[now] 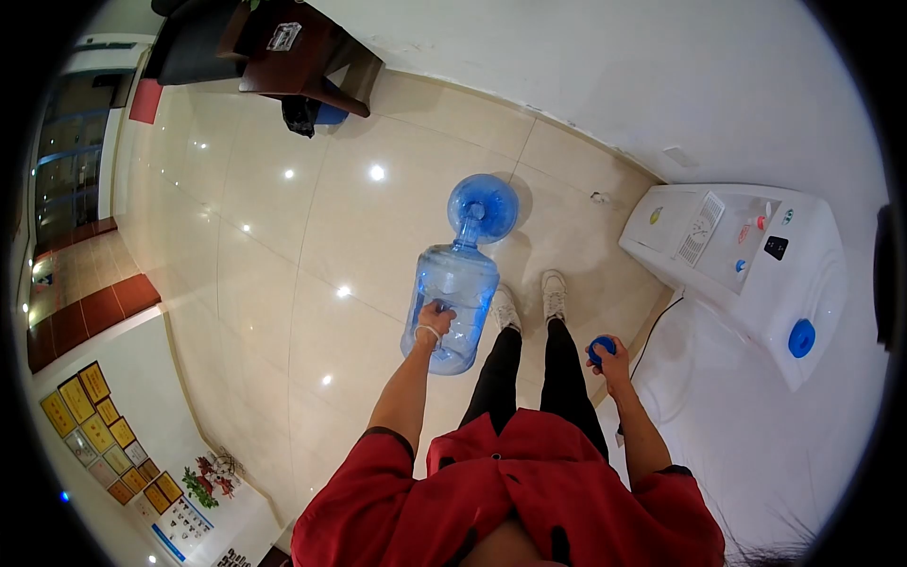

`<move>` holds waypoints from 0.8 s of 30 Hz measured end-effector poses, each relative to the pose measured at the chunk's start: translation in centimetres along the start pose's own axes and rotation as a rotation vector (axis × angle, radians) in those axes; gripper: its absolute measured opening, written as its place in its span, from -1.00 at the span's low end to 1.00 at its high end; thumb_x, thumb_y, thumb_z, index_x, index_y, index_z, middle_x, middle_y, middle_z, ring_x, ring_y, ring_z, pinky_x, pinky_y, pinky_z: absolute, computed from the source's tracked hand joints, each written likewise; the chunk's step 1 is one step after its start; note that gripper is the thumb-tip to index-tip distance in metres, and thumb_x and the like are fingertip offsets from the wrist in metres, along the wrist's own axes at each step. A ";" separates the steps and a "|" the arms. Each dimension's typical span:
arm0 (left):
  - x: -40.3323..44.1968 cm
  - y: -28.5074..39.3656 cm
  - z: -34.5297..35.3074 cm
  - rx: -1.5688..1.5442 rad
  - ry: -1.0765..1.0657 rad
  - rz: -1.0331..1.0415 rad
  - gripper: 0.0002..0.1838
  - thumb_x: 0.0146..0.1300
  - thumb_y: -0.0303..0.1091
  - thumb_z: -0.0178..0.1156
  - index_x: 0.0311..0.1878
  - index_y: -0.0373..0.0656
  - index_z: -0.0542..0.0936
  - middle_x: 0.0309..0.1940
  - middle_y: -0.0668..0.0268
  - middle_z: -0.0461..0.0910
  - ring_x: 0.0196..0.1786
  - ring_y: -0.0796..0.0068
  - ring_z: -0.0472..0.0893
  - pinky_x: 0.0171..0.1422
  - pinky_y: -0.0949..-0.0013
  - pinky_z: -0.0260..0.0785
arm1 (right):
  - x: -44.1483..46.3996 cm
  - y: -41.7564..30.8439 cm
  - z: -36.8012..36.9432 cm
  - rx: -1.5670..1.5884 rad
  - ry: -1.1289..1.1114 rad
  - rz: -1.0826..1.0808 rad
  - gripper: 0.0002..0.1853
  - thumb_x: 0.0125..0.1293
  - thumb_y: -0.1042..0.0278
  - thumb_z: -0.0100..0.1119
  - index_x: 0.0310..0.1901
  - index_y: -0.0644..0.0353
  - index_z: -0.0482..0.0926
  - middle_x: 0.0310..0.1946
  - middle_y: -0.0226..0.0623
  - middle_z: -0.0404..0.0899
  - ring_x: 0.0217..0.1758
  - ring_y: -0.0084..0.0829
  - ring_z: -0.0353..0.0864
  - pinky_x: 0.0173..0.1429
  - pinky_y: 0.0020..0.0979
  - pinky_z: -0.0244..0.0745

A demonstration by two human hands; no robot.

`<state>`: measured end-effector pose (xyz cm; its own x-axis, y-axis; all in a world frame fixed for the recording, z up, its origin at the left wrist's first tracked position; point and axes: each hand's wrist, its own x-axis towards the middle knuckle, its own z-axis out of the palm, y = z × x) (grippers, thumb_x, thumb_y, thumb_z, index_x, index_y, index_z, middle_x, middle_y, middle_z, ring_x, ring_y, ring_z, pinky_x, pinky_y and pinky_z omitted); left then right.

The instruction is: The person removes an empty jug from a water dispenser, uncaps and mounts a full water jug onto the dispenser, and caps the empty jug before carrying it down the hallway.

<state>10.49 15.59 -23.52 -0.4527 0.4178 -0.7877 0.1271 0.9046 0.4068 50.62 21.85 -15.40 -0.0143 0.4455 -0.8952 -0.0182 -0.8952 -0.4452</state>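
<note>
A large clear blue water bottle (452, 283) hangs from my left hand (436, 319), whose fingers are wrapped round its moulded handle. The bottle's neck points away from me, towards a second round blue bottle (494, 200) on the floor; whether the two touch I cannot tell. My right hand (611, 357) holds a small blue cap (602, 350) out to the right, below the white water dispenser (727, 255). On the dispenser's end is a round blue piece (801, 337).
Wall (605, 66) runs along the top and right. A dark wooden table (293, 57) with a glass ashtray stands at the upper left, a black bag (299, 115) beside it. Framed plaques (97, 433) and a plant (200, 487) are at the lower left. A black cord hangs near the dispenser.
</note>
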 end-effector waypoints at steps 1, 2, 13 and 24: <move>0.0 0.0 0.1 -0.002 0.007 0.000 -0.71 -0.16 -0.28 0.21 -0.42 -0.33 0.53 -0.65 0.17 0.50 -0.63 0.40 0.48 -0.52 0.33 0.33 | 0.0 0.0 0.0 -0.005 0.000 0.001 -0.77 0.20 0.48 0.04 -0.10 0.19 0.37 -0.42 -0.22 0.57 -0.63 -0.48 0.50 -0.67 -0.56 0.24; 0.1 -0.1 0.1 -0.005 0.014 0.000 -0.70 -0.17 -0.27 0.22 -0.42 -0.34 0.53 -0.64 0.16 0.52 -0.61 0.39 0.49 -0.49 0.33 0.34 | 0.0 0.0 0.1 -0.005 0.000 0.000 -0.77 0.20 0.48 0.04 -0.10 0.19 0.37 -0.42 -0.22 0.57 -0.63 -0.48 0.50 -0.67 -0.56 0.24; 0.1 -0.4 0.0 0.029 0.016 0.020 -0.68 -0.17 -0.26 0.21 -0.37 -0.32 0.55 -0.60 0.12 0.53 -0.55 0.32 0.53 -0.43 0.31 0.36 | 0.0 0.1 0.1 -0.017 -0.020 -0.004 -0.77 0.21 0.47 0.05 -0.09 0.20 0.37 -0.38 -0.16 0.58 -0.59 -0.45 0.51 -0.65 -0.55 0.26; -0.1 0.3 0.1 0.029 0.008 -0.009 -0.68 -0.17 -0.29 0.22 -0.33 -0.32 0.56 -0.62 0.15 0.53 -0.59 0.36 0.52 -0.47 0.32 0.37 | 0.3 0.1 0.0 -0.037 -0.018 -0.006 -0.79 0.22 0.46 0.04 -0.10 0.19 0.37 -0.38 -0.17 0.58 -0.59 -0.45 0.51 -0.65 -0.55 0.26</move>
<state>10.66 15.83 -23.33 -0.4611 0.4090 -0.7874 0.1482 0.9104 0.3862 50.60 21.88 -15.77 -0.0321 0.4509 -0.8920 0.0191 -0.8920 -0.4516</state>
